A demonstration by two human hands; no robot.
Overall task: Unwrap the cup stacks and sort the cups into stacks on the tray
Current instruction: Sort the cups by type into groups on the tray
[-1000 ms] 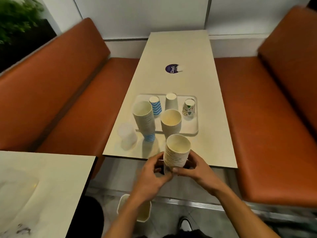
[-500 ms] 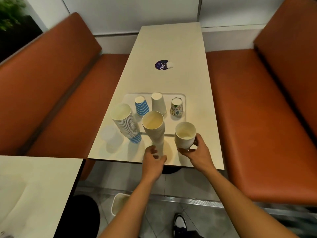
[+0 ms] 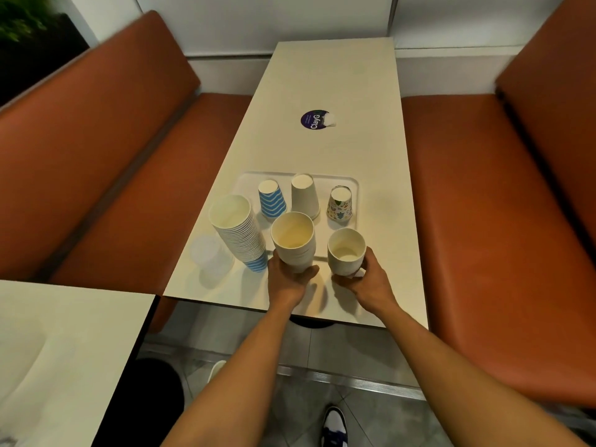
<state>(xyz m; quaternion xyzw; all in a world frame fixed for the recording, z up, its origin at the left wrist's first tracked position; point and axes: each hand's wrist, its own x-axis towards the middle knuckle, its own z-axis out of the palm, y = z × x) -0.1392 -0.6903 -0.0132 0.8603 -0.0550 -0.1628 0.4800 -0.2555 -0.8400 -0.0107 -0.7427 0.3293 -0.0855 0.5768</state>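
Note:
My left hand point(image 3: 288, 276) grips the base of a tall stack of plain white cups point(image 3: 294, 241) near the table's front edge. My right hand point(image 3: 367, 275) holds a shorter white cup stack point(image 3: 345, 254) just to the right of it. A leaning stack of blue-striped cups point(image 3: 238, 232) stands to the left. On the white tray point(image 3: 354, 185) three cups stand upside down: a blue-striped one point(image 3: 272, 199), a plain white one point(image 3: 304, 196) and a patterned one point(image 3: 340, 204).
A clear plastic wrapper point(image 3: 209, 255) lies on the cream table point(image 3: 332, 85) left of the striped stack. A round purple sticker point(image 3: 314, 119) sits mid-table. Orange benches point(image 3: 113, 146) flank the table. Another table corner point(image 3: 64, 343) is at lower left.
One white stack held in both hands has been split. My left hand now grips the tall stack on the table and my right hand holds the shorter one beside it.

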